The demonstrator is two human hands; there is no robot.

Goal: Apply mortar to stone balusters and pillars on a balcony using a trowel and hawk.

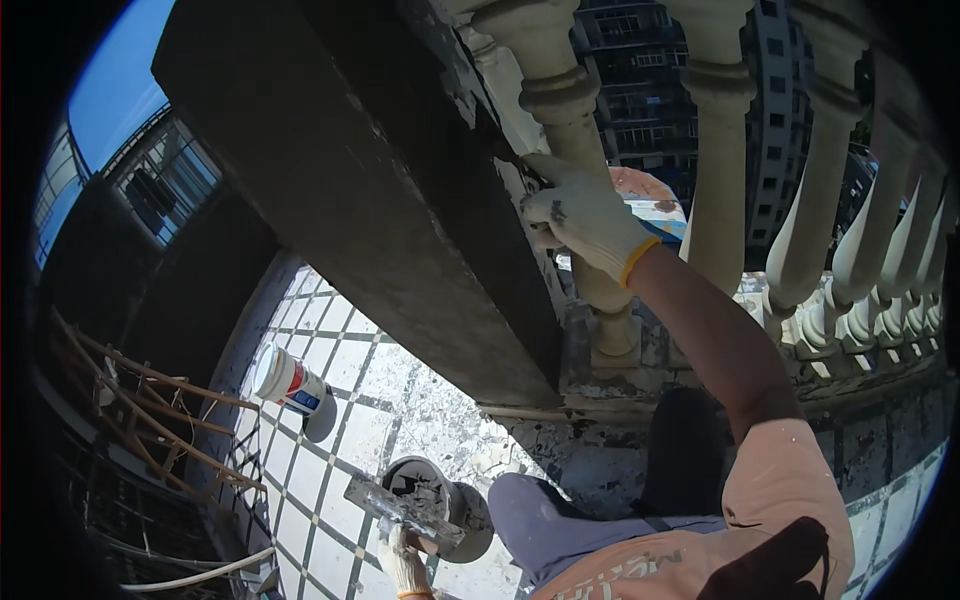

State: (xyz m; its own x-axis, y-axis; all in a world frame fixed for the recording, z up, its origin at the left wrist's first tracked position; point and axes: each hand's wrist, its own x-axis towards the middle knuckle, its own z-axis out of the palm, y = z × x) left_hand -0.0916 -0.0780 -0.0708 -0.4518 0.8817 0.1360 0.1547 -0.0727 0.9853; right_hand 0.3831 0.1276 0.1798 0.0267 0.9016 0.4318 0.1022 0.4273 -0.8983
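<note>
My right hand (580, 215), in a white work glove with a yellow cuff, is raised against the narrow side of a dark, freshly rendered pillar (330, 210). Its fingers are curled at the pillar's edge beside a baluster; what they hold, if anything, I cannot make out. Low in the view my left hand (404, 562), gloved the same way, is closed around the wooden handle of a plastering trowel (400, 510). The trowel's flat, mortar-smeared blade lies across the near side of a dark bucket (455, 502) with grey mortar (415, 482) inside.
Cream balusters (715, 170) run along the right on a low ledge. A white pail (290, 380) is tipped on the tiled floor (340, 440), which is splashed with mortar near the pillar. Wooden poles or a rack (170, 400) stand at the left. My knee (520, 515) is close to the bucket.
</note>
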